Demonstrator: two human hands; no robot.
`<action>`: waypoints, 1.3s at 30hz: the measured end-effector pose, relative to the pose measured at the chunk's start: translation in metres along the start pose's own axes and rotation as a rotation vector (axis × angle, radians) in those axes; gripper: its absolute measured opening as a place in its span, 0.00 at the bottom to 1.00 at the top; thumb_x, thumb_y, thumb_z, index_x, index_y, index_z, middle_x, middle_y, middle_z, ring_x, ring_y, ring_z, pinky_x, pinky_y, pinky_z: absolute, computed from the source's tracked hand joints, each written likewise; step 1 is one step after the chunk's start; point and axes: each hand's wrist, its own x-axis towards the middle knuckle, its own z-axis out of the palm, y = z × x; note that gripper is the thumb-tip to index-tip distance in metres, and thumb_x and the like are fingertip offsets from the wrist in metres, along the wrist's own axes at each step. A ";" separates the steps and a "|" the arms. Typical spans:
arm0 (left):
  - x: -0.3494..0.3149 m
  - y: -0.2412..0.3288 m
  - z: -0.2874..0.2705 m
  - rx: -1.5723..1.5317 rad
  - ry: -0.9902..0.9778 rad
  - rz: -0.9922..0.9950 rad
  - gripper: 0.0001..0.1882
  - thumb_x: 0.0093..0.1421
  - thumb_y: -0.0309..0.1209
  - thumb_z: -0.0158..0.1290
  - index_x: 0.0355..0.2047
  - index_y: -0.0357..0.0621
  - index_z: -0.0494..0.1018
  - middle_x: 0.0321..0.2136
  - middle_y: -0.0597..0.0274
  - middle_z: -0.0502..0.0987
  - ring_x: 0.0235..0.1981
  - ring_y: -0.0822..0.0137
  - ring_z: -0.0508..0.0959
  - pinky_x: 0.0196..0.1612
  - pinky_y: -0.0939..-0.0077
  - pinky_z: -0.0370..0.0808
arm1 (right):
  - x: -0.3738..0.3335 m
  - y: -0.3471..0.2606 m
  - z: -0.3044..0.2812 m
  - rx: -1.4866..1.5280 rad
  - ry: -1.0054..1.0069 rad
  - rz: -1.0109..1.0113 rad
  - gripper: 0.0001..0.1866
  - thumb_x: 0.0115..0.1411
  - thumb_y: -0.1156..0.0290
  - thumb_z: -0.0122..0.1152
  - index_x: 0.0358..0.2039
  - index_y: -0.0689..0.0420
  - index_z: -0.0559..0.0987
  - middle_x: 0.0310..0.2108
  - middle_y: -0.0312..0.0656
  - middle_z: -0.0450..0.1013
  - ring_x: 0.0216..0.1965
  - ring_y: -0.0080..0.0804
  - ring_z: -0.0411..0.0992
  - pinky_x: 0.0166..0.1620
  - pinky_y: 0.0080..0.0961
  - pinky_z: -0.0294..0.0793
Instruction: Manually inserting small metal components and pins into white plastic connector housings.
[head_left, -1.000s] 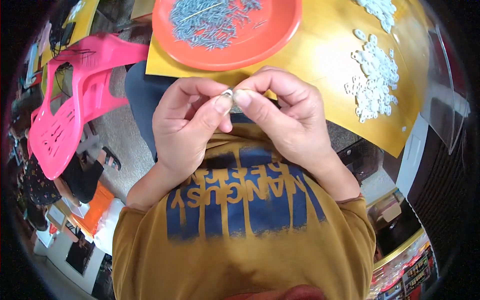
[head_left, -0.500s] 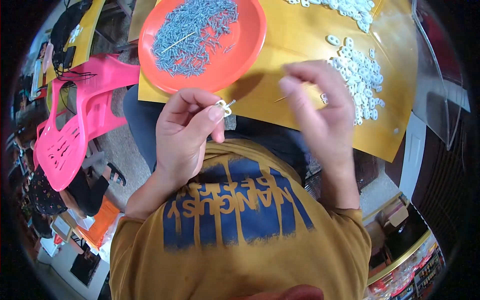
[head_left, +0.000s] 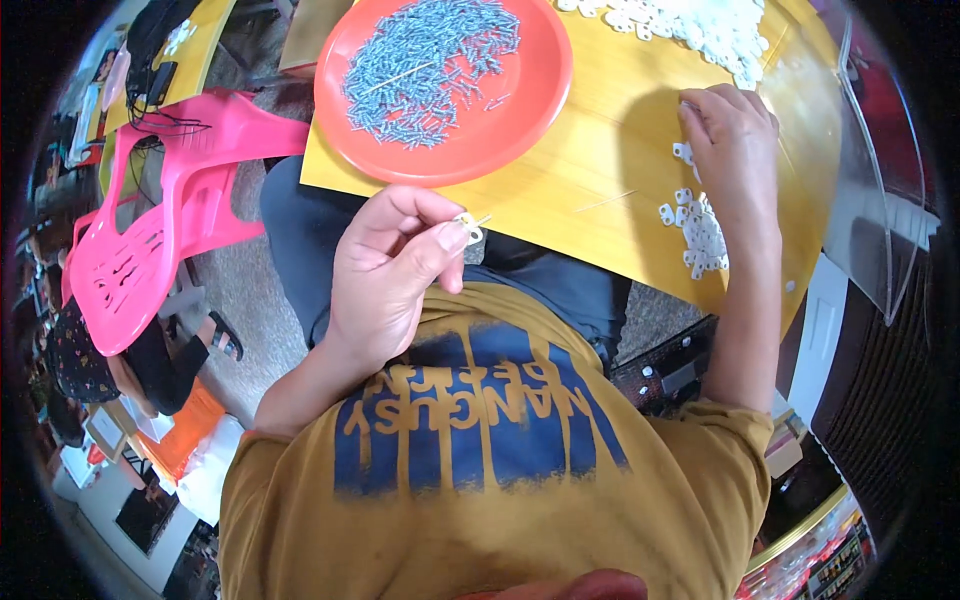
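My left hand (head_left: 392, 265) is closed in a pinch. Between thumb and forefinger it grips a small white plastic piece with holes (head_left: 474, 236), and a thin screw (head_left: 485, 220) sticks out of it to the right. My right hand (head_left: 735, 140) reaches over the right side of the table, fingers bent down among loose white plastic pieces (head_left: 703, 240). Its fingertips are partly hidden, so what they hold cannot be made out. Left of it lies a thin pale stick (head_left: 606, 201).
A red round tray (head_left: 480, 160) holds many grey screws (head_left: 420, 75) and another thin stick. A larger heap of white pieces (head_left: 715, 35) lies at the table's far right. Beside the yellow table (head_left: 590, 130) are a pink plastic chair (head_left: 130, 250) and a clear panel (head_left: 880, 170).
My right hand has moved right and away from me, from above the stick to the white pieces, its fingers now bent down. The left hand keeps its grip. The view has shifted slightly.
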 end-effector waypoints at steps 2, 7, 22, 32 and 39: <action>-0.001 0.001 0.000 -0.021 0.005 -0.013 0.05 0.54 0.21 0.47 0.32 0.36 0.66 0.22 0.64 0.70 0.19 0.79 0.68 0.23 0.88 0.65 | 0.000 -0.003 -0.002 0.022 0.033 -0.023 0.07 0.50 0.72 0.54 0.29 0.60 0.77 0.26 0.41 0.71 0.30 0.37 0.67 0.37 0.29 0.64; 0.000 0.011 0.000 -0.044 -0.048 -0.001 0.05 0.54 0.22 0.47 0.32 0.36 0.66 0.22 0.64 0.70 0.19 0.79 0.68 0.22 0.89 0.65 | -0.004 -0.054 -0.021 0.660 0.074 0.328 0.07 0.50 0.73 0.54 0.30 0.61 0.76 0.24 0.37 0.71 0.26 0.25 0.68 0.33 0.20 0.66; 0.000 0.030 0.002 -0.143 -0.150 0.064 0.06 0.54 0.22 0.46 0.34 0.37 0.64 0.25 0.61 0.71 0.16 0.78 0.67 0.20 0.87 0.64 | -0.030 -0.136 -0.022 1.824 -0.183 0.466 0.19 0.55 0.73 0.47 0.46 0.71 0.65 0.32 0.46 0.69 0.32 0.25 0.66 0.38 0.20 0.64; 0.000 0.025 0.001 -0.222 -0.123 0.159 0.07 0.54 0.22 0.46 0.34 0.38 0.64 0.26 0.60 0.71 0.18 0.75 0.69 0.21 0.85 0.67 | -0.033 -0.154 -0.023 1.767 -0.199 0.507 0.13 0.51 0.77 0.51 0.39 0.67 0.69 0.34 0.43 0.70 0.36 0.27 0.67 0.43 0.24 0.65; 0.001 0.025 -0.003 -0.201 -0.120 0.166 0.07 0.54 0.23 0.47 0.34 0.38 0.65 0.27 0.59 0.71 0.20 0.74 0.69 0.22 0.85 0.68 | -0.030 -0.159 -0.023 1.865 -0.199 0.501 0.11 0.51 0.77 0.53 0.37 0.65 0.70 0.34 0.44 0.70 0.36 0.28 0.68 0.42 0.26 0.67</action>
